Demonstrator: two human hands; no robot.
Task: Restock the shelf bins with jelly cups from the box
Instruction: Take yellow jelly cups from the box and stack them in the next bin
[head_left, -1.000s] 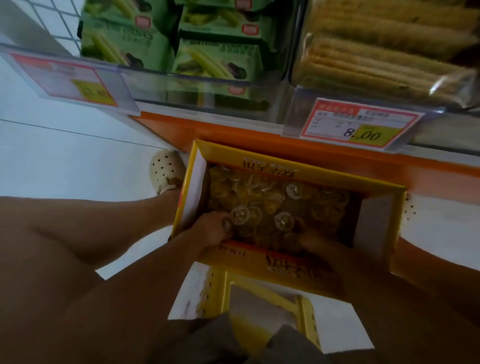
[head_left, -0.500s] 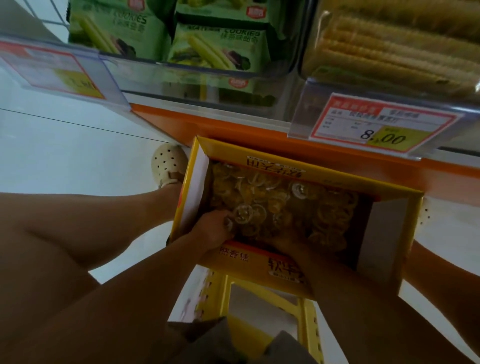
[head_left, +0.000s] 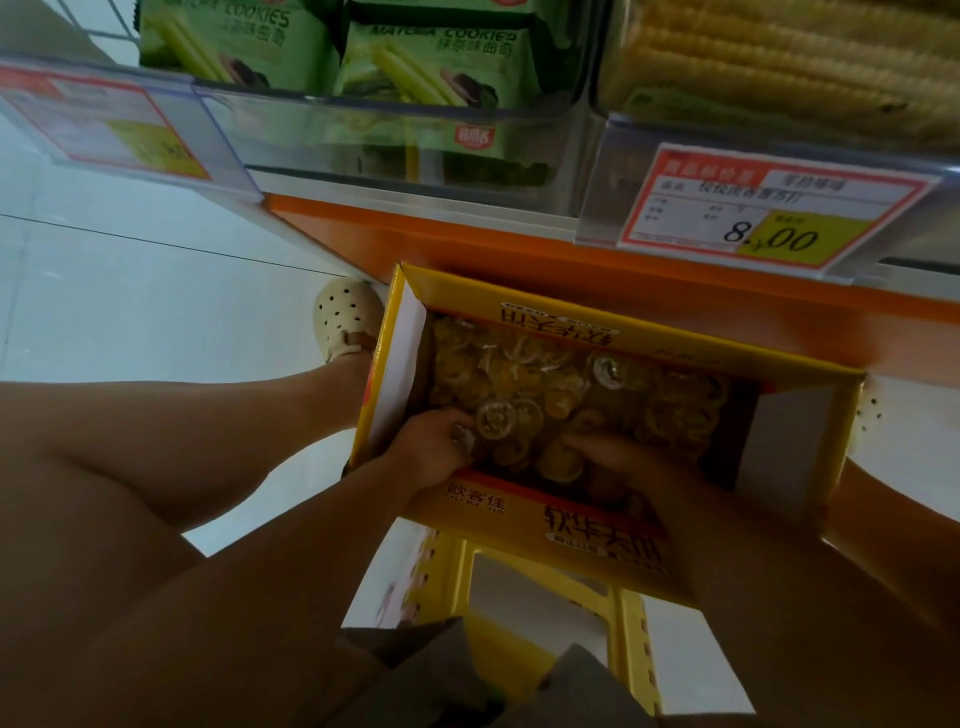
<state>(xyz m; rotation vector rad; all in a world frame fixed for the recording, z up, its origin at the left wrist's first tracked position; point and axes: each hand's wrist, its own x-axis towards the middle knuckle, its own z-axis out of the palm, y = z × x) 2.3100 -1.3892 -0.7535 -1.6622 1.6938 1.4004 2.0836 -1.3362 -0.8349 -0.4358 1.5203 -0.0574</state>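
An open yellow cardboard box (head_left: 810, 415) sits on the floor against the orange shelf base, between my feet. It holds several small clear yellow jelly cups (head_left: 545, 384). My left hand (head_left: 431, 447) is inside the box at its near left corner, fingers curled round jelly cups. My right hand (head_left: 618, 467) reaches in at the near middle and grips a few cups (head_left: 563, 462). The far right of the box is in shadow.
Above the box, clear shelf bins hold green matcha cookie packs (head_left: 431, 73) and pale wafer rolls (head_left: 779, 57). A price tag reading 8.00 (head_left: 769, 208) hangs on the right bin. A yellow plastic stool (head_left: 623, 618) is under me. My left shoe (head_left: 345, 317) stands beside the box.
My right hand has come forward from the near right edge into the middle of the box and closed on cups. The view has tilted a little; my left hand stays at its corner.
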